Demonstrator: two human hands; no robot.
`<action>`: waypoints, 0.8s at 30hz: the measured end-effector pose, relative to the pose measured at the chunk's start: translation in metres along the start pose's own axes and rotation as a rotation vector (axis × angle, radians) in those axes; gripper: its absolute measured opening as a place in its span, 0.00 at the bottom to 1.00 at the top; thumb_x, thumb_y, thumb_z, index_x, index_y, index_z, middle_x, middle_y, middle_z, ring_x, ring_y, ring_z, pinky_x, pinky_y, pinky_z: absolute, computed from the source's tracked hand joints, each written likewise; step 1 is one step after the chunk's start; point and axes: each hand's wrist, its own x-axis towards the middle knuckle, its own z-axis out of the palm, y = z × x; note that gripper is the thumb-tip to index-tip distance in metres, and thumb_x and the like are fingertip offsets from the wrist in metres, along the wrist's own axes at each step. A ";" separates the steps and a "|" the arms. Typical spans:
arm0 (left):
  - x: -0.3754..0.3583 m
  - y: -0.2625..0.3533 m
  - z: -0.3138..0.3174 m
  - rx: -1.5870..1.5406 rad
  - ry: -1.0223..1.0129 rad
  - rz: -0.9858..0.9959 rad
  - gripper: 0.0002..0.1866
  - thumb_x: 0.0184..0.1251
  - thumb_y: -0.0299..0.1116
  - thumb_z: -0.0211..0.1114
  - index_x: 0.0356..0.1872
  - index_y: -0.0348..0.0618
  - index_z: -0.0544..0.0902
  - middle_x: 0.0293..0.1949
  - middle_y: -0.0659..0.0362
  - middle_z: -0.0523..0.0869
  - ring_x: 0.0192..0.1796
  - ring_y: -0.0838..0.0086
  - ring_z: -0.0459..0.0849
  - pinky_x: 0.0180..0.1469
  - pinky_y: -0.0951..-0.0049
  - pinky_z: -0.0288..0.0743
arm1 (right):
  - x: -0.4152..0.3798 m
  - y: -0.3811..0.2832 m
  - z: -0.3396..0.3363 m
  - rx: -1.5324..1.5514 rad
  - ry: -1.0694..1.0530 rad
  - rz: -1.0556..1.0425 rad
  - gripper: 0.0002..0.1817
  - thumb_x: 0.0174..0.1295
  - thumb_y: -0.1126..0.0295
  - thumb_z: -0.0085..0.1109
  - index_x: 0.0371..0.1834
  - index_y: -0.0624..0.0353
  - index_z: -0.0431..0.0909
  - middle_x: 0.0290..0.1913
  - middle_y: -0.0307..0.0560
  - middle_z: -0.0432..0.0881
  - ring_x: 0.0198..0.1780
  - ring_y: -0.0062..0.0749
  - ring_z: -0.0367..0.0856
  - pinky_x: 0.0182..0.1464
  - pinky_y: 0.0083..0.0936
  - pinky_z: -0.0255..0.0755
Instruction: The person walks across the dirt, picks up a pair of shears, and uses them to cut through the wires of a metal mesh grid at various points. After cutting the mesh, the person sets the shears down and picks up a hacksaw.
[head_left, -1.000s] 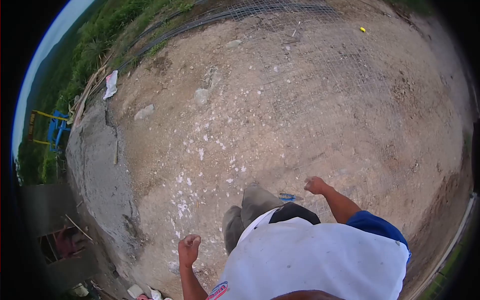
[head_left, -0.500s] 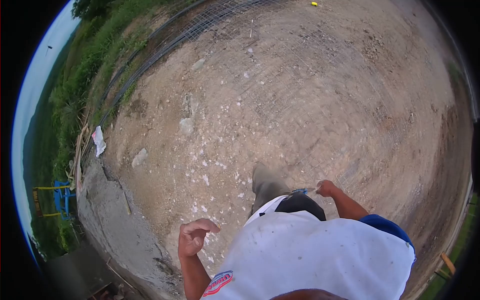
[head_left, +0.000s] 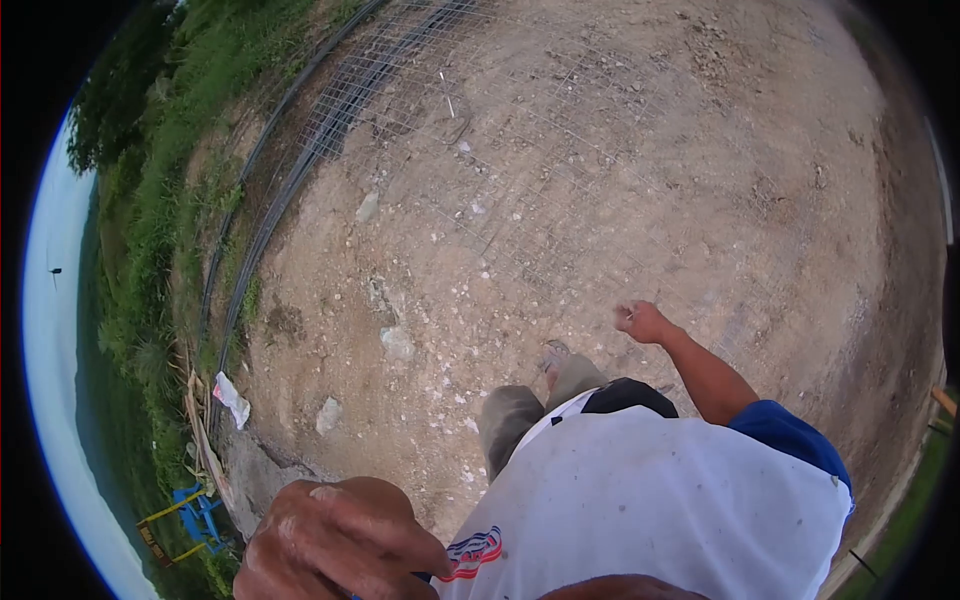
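My left hand (head_left: 335, 540) is large and close to the camera at the bottom left, its fingers curled; whatever it may hold is hidden. A small bit of blue shows under its fingers, beside the printed logo on my white shirt (head_left: 640, 490). Out to the right, my right hand (head_left: 643, 322) hangs over the dirt ground (head_left: 560, 270) with its fingers bent and blurred. Nothing can be made out in it. Below it are my legs in grey trousers (head_left: 510, 420) and a sandalled foot (head_left: 553, 355).
Wire mesh (head_left: 390, 60) and long dark bars (head_left: 270, 220) lie along the grassy edge at the upper left. A white sack (head_left: 231, 400), wooden strips (head_left: 203, 440) and a blue frame (head_left: 198, 520) are at the left. Pale rocks (head_left: 397, 343) dot the ground.
My left hand has risen close to the camera. My right hand has swung forward, away from my waist. The ground view has shifted, and a sandalled foot now shows.
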 end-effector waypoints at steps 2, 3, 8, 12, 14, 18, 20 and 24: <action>0.018 -0.001 -0.031 -0.038 0.008 0.024 0.03 0.54 0.34 0.71 0.28 0.53 0.85 0.22 0.58 0.82 0.23 0.70 0.79 0.28 0.66 0.76 | 0.032 -0.037 -0.031 0.150 0.012 0.033 0.24 0.53 0.60 0.62 0.51 0.62 0.78 0.40 0.54 0.84 0.43 0.42 0.83 0.48 0.33 0.75; 0.022 0.003 -0.052 0.058 -0.127 -0.116 0.04 0.54 0.33 0.71 0.28 0.48 0.85 0.23 0.58 0.84 0.24 0.71 0.79 0.30 0.65 0.78 | 0.044 -0.042 -0.042 0.127 0.021 0.037 0.23 0.53 0.59 0.61 0.51 0.61 0.78 0.41 0.56 0.83 0.44 0.45 0.82 0.49 0.35 0.74; 0.033 -0.034 -0.162 -0.107 -0.139 0.095 0.08 0.52 0.37 0.74 0.29 0.46 0.87 0.23 0.54 0.84 0.23 0.68 0.80 0.30 0.63 0.78 | 0.101 -0.028 -0.062 -0.085 0.074 0.173 0.23 0.53 0.58 0.58 0.50 0.58 0.80 0.44 0.60 0.82 0.48 0.54 0.80 0.51 0.39 0.74; 0.055 -0.071 -0.295 -0.184 -0.348 -0.125 0.24 0.58 0.43 0.69 0.57 0.53 0.80 0.27 0.55 0.87 0.26 0.61 0.84 0.32 0.60 0.80 | 0.126 0.021 -0.028 -0.165 0.068 0.381 0.23 0.53 0.56 0.58 0.49 0.58 0.79 0.46 0.59 0.81 0.50 0.54 0.78 0.54 0.38 0.72; 0.044 -0.132 -0.368 -0.136 -0.240 -0.105 0.18 0.56 0.41 0.72 0.45 0.43 0.84 0.28 0.53 0.85 0.26 0.65 0.83 0.31 0.63 0.77 | 0.128 0.021 -0.005 -0.109 0.084 0.632 0.26 0.52 0.53 0.58 0.52 0.56 0.79 0.51 0.61 0.79 0.54 0.54 0.77 0.57 0.37 0.71; -0.043 -0.277 -0.500 0.152 0.161 -0.824 0.24 0.53 0.41 0.74 0.48 0.36 0.82 0.30 0.55 0.84 0.36 0.70 0.83 0.42 0.71 0.77 | 0.151 -0.049 0.020 -0.042 -0.053 0.752 0.24 0.54 0.53 0.56 0.47 0.59 0.81 0.54 0.59 0.78 0.56 0.55 0.75 0.59 0.36 0.69; -0.137 -0.349 -0.544 0.588 0.114 -1.235 0.17 0.57 0.37 0.68 0.43 0.35 0.82 0.32 0.52 0.85 0.35 0.68 0.84 0.41 0.71 0.77 | 0.176 -0.043 0.060 0.036 -0.017 0.656 0.23 0.54 0.53 0.56 0.46 0.59 0.81 0.54 0.57 0.79 0.56 0.54 0.75 0.59 0.36 0.69; -0.280 -0.373 -0.589 0.580 -0.306 -1.534 0.13 0.57 0.39 0.67 0.35 0.37 0.84 0.31 0.49 0.86 0.36 0.62 0.85 0.41 0.67 0.77 | 0.256 -0.083 0.105 0.115 0.060 0.466 0.20 0.53 0.56 0.60 0.44 0.59 0.81 0.50 0.56 0.81 0.54 0.49 0.77 0.57 0.37 0.70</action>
